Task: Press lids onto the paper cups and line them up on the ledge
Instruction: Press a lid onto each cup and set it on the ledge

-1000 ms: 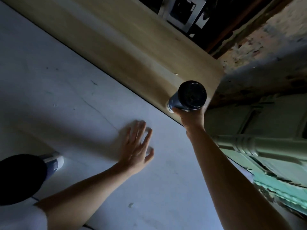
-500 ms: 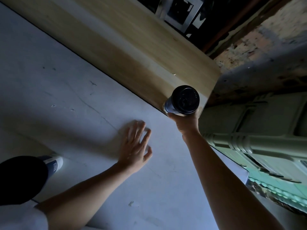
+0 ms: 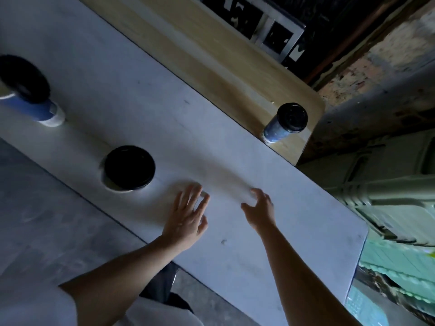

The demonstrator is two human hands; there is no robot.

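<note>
Head view: a first cup (image 3: 286, 122), black lid on, stood upright at two o'clock on the wooden ledge (image 3: 211, 67), near its right end. On the white table (image 3: 294, 231) a lidded second cup (image 3: 129, 167) sat at nine o'clock and a third cup (image 3: 26, 90) at ten. The left hand (image 3: 188, 217) lay flat on the table, fingers straight. The right hand (image 3: 260, 205) hovered beside it, loosely curled and empty. It looked as though one of three was placed and two remained to move.

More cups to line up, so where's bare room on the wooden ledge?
The wooden ledge is bare everywhere left of the lidded cup at its right end. The white table is also free between the ledge and the left hand and right hand. It is tighter by the table's front edge, where a second lidded cup stands.
</note>
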